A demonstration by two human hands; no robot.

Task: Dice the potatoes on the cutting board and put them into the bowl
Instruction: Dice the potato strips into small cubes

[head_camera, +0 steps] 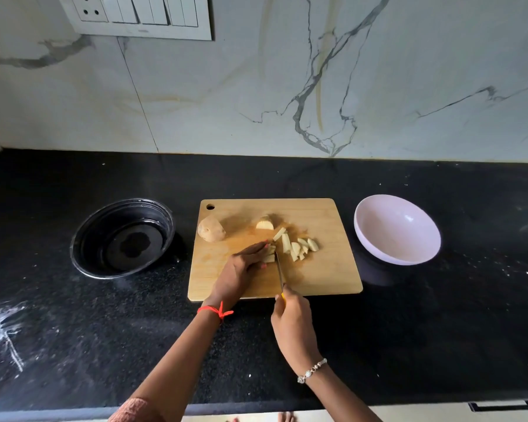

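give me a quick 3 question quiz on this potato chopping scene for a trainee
1. True or false: the pink bowl already holds diced potato.
2. Which hand grips the knife? A) left B) right C) neither
3. Short answer: what sits on the left part of the cutting board, just below its hanging hole?

Key
1. False. The bowl is empty, and the cut pieces lie on the board.
2. B. The right hand holds the handle while the left hand steadies the strips at the blade.
3. A brown-skinned potato.
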